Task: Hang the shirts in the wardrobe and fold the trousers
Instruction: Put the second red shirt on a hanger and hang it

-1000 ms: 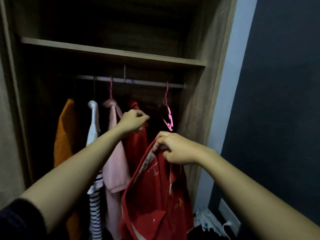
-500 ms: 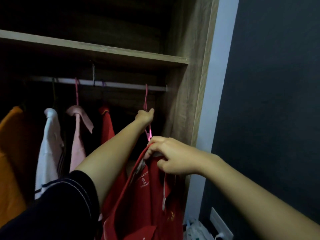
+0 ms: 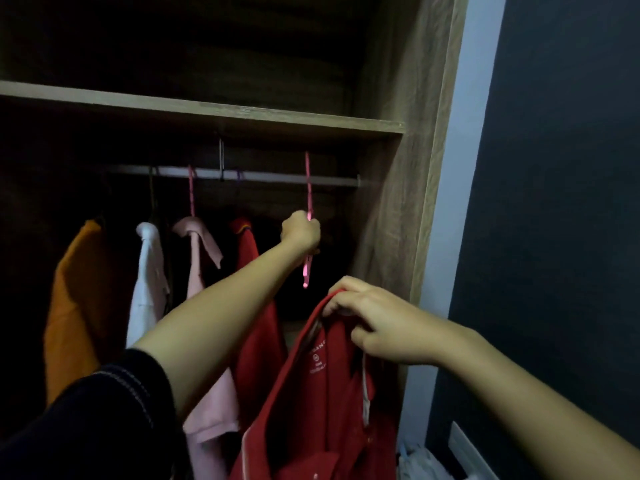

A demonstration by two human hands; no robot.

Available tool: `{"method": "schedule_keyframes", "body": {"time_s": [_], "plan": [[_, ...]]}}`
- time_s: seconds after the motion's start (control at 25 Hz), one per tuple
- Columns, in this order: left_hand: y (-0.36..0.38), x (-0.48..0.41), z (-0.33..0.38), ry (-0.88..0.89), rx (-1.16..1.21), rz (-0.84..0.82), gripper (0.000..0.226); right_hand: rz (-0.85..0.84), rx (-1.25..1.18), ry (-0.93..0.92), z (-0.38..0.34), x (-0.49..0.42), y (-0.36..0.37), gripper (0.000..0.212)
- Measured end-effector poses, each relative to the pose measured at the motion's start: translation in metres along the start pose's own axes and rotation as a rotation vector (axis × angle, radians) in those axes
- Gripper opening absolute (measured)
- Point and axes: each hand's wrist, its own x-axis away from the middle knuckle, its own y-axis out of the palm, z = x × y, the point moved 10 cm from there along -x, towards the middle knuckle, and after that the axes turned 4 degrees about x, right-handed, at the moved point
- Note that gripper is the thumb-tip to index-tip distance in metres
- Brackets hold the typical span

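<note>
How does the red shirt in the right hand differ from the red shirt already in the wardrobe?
The held red shirt has no hanger in it and dangles from the right hand, outside the wardrobe; the hung red shirt hangs under the rail. The held one shows its inside neck label; the hung one doesn't. Both are red.

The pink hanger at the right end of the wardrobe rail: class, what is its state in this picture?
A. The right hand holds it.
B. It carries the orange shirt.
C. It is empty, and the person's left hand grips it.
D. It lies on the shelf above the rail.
C: the left hand is closed round the bare pink hanger, while the right hand pinches the collar of the red shirt.
</note>
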Motion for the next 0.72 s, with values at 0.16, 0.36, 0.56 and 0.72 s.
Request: {"method": "schedule_keyframes", "body": {"time_s": [0.16, 0.36, 0.56, 0.72], "plan": [[-0.058, 0.05, -0.034, 0.119, -0.163, 0.004, 0.031, 0.005, 0.0, 0.054, -0.004, -0.005, 0.008, 0.045], [-0.166, 0.133, -0.077, 0.301, -0.095, 0.024, 0.014, 0.058, -0.011, 0.142, -0.009, -0.02, 0.025, 0.043], [-0.266, 0.198, -0.135, 0.309, 0.034, 0.05, 0.014, 0.125, -0.064, 0.265, -0.01, -0.032, 0.053, 0.046], [-0.314, 0.233, -0.174, 0.227, 0.09, -0.025, 0.026, 0.18, -0.135, 0.378, -0.012, -0.033, 0.072, 0.045]]}}
